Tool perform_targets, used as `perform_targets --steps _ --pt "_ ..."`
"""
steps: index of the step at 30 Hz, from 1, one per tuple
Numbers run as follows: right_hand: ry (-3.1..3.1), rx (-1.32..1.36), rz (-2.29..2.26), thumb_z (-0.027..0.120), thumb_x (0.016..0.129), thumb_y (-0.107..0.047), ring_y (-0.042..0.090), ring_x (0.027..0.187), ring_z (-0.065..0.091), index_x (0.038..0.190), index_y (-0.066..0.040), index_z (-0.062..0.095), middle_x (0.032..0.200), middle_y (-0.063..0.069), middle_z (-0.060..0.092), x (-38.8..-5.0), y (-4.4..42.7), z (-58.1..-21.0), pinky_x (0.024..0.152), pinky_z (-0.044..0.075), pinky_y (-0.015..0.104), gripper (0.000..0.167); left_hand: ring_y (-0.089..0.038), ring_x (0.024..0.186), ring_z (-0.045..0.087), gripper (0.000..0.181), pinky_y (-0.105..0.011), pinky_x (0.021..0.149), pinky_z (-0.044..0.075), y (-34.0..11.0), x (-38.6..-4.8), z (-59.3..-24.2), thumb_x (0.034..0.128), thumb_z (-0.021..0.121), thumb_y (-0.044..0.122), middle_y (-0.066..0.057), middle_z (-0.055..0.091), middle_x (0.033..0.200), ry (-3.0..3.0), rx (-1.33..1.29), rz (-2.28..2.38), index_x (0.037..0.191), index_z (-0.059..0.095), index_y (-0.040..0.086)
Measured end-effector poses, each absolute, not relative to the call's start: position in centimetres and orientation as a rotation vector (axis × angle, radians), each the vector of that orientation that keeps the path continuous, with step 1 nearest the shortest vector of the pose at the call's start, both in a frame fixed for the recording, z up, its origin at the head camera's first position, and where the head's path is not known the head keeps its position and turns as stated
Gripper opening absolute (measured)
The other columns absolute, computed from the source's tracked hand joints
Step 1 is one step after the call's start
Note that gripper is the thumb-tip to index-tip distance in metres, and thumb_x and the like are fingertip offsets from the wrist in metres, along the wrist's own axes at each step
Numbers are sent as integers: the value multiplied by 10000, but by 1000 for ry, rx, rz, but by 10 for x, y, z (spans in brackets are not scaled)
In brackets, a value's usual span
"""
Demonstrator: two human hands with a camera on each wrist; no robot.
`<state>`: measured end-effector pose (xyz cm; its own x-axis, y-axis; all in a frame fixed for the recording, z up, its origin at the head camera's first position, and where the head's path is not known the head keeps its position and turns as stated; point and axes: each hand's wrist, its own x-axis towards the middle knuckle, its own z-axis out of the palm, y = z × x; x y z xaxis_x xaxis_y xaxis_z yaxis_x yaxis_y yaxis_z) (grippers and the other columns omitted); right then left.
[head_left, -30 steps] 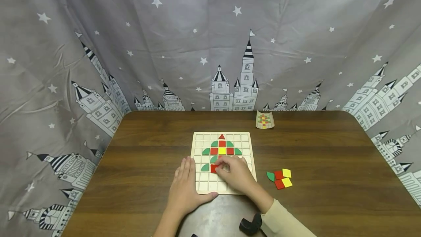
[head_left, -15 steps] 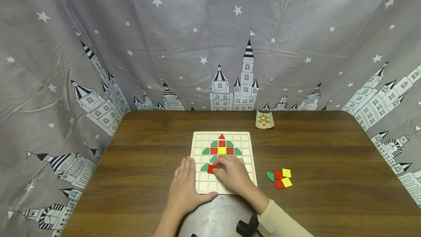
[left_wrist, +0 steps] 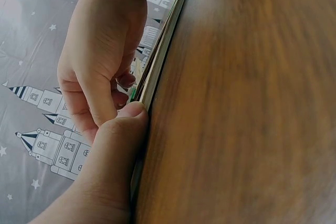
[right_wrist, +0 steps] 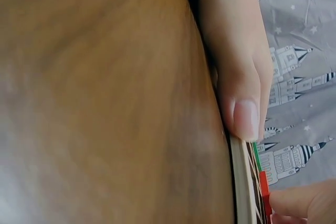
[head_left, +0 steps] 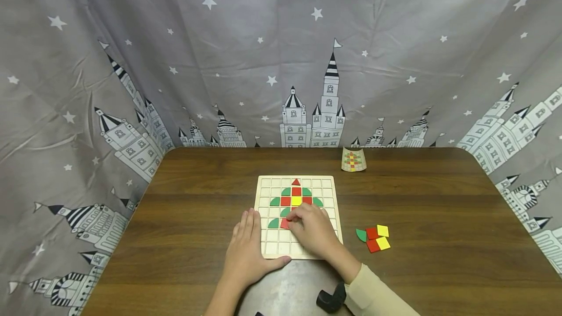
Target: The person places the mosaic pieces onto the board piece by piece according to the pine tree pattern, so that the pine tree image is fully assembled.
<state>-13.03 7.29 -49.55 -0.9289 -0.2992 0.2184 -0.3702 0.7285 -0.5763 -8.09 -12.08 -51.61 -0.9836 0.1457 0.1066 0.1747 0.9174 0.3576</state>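
A pale wooden grid board lies on the table, bearing red and yellow squares, green quarter-round pieces and a red triangle. My left hand rests along its left edge with straight fingers, the thumb out at the front edge. With thumb and fingertips, my right hand pinches a red square tile over the board, right of a green quarter-round piece. The held tile also shows in the right wrist view. Part of the board's middle is hidden behind the right hand.
Right of the board lie loose pieces: a green quarter-round, two red squares and two yellow squares. A curled pattern card sits at the table's back edge. A black object is by the right sleeve.
The right hand shifted the red tile slightly left and nearer, then back right and away over the board. The left hand has stayed put.
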Motion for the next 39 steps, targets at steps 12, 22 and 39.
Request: perform_targets --steps 12,22,39 --pt "-2845 669 933 716 888 -222 105 875 532 1003 -244 792 938 -98 664 -131 75 -492 759 377 285 140 -334 1542 170 1358 -502 1228 242 -120 -82 -517 626 613 891 -188 202 1646 -3012 -248 -563 1560 225 -14" --pt "-2859 756 937 760 856 -341 93 924 528 1032 -225 787 1001 -116 663 -133 75 -492 794 437 291 213 -334 1543 165 1350 -509 1229 235 -121 -80 -516 635 613 886 -178 194 1650 -3007 -247 -573 1564 214 -10" --pt "-2817 726 979 781 849 -286 100 903 551 1012 -207 805 963 -104 678 -137 71 -496 797 453 293 182 -332 1545 157 1362 -514 1228 235 -121 -81 -518 630 578 916 -174 184 1653 -3012 -250 -564 1568 210 0"
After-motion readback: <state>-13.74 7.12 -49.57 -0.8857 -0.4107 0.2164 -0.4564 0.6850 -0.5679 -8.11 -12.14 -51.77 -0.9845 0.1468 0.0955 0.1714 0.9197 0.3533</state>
